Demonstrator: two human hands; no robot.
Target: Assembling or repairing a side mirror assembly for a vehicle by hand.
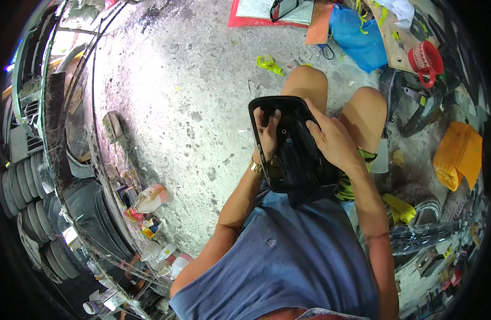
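The left hand [268,136] is holding the casing [305,166] at its left side. The right hand [336,137] is gripping its right edge.

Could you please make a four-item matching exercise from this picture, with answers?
Column one:
1. black shell
2. mug
3. wristband
4. shirt

Column two:
A. gold-coloured
B. red, near the picture's right rim
C. held along one side by the right hand
D. blue, at the lower edge

Pairs: 1-C, 2-B, 3-A, 4-D
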